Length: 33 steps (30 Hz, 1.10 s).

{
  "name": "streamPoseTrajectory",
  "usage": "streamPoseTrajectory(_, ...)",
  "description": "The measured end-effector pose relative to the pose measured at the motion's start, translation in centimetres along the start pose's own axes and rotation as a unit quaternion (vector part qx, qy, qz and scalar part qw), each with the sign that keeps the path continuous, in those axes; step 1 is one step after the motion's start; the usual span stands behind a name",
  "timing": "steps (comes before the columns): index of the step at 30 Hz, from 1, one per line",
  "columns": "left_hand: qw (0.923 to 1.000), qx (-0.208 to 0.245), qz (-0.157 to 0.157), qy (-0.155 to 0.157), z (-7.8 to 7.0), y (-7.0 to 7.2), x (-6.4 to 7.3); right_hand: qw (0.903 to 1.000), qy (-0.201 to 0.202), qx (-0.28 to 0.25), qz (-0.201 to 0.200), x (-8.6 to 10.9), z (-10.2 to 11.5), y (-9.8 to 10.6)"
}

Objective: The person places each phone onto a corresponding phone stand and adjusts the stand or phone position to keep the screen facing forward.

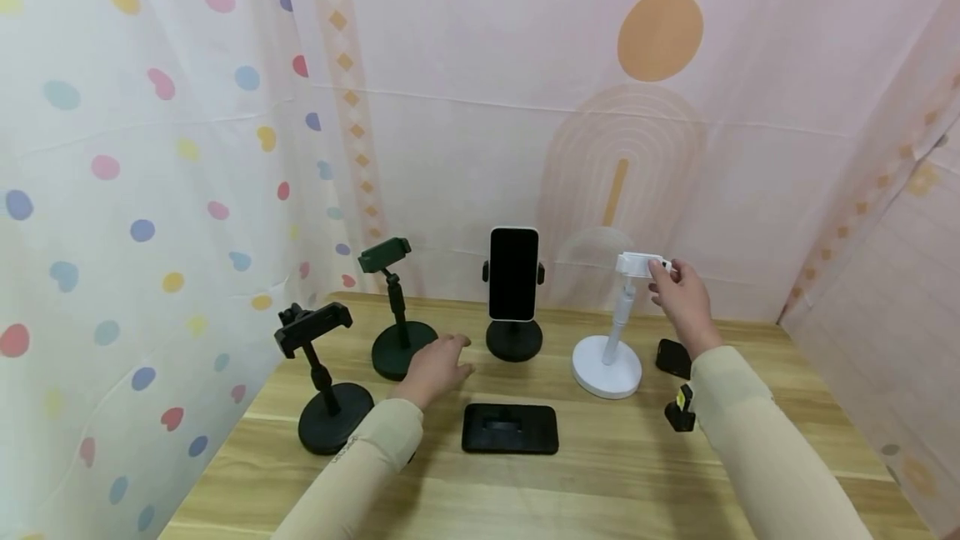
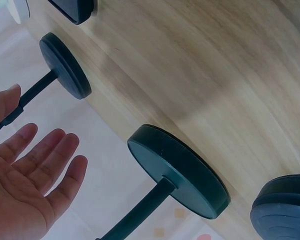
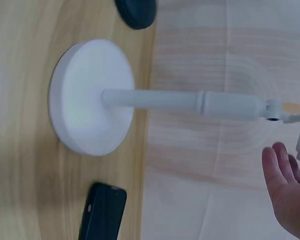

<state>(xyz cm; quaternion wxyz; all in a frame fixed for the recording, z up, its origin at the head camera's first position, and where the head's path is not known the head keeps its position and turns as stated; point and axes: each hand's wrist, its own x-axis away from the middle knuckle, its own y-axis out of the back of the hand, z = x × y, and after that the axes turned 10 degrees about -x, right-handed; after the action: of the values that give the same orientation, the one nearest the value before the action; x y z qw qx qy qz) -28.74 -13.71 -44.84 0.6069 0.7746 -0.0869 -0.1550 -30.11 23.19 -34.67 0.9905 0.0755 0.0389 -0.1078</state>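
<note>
On the right of the head view, my right hand (image 1: 686, 302) is raised to the clamp (image 1: 641, 264) of a white phone stand (image 1: 609, 365). The thumb lies over the clamp's right end and the index finger is behind it. In the right wrist view, the other fingers of the right hand (image 3: 290, 200) extend beside the clamp, which is partly cut off. My left hand (image 1: 437, 369) hovers over the table with relaxed fingers, overlapping the base of a dark green phone stand (image 1: 397, 348). It holds nothing; its palm shows in the left wrist view.
A black stand (image 1: 513, 342) at the back centre carries an upright phone (image 1: 514, 273). Another black phone stand (image 1: 336, 419) is at the left. A black phone (image 1: 510, 440) with a back grip lies in front; a small black phone (image 1: 672, 358) and black-yellow item (image 1: 681, 413) sit at right.
</note>
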Motion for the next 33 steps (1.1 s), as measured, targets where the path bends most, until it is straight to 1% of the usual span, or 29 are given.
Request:
streamPoseTrajectory(2,1.0000,0.000,-0.001,0.001,-0.04,-0.03,0.07,0.9998,-0.002,-0.012,0.014,-0.26,0.24,-0.17)
streamPoseTrajectory(4,1.0000,0.000,-0.003,0.000,-0.09,-0.02,0.16,0.9996,-0.008,-0.021,0.020,-0.45,0.35,-0.37)
streamPoseTrajectory(8,0.9999,0.002,-0.009,-0.008,-0.18,0.01,0.27,0.9995,-0.013,-0.025,0.009,-0.60,0.32,-0.63)
streamPoseTrajectory(10,0.9999,0.004,-0.010,-0.011,-0.22,0.07,0.31,0.9998,-0.010,-0.017,0.006,-0.62,0.30,-0.66)
streamPoseTrajectory(14,0.9999,0.011,-0.008,-0.009,-0.26,0.06,0.28,0.9998,0.004,0.018,0.005,-0.60,0.48,-0.63)
streamPoseTrajectory(20,1.0000,0.004,-0.005,-0.007,-0.17,-0.28,0.06,0.9975,0.026,0.065,0.000,-0.40,1.00,-0.85)
streamPoseTrajectory(25,1.0000,-0.004,-0.002,-0.002,-0.33,-0.24,0.06,0.9968,0.024,0.076,-0.004,-0.34,1.04,-0.77)
streamPoseTrajectory(33,0.9999,-0.004,-0.009,-0.007,-0.48,-0.31,-0.13,0.9973,0.016,0.071,0.008,-0.32,0.54,-0.45)
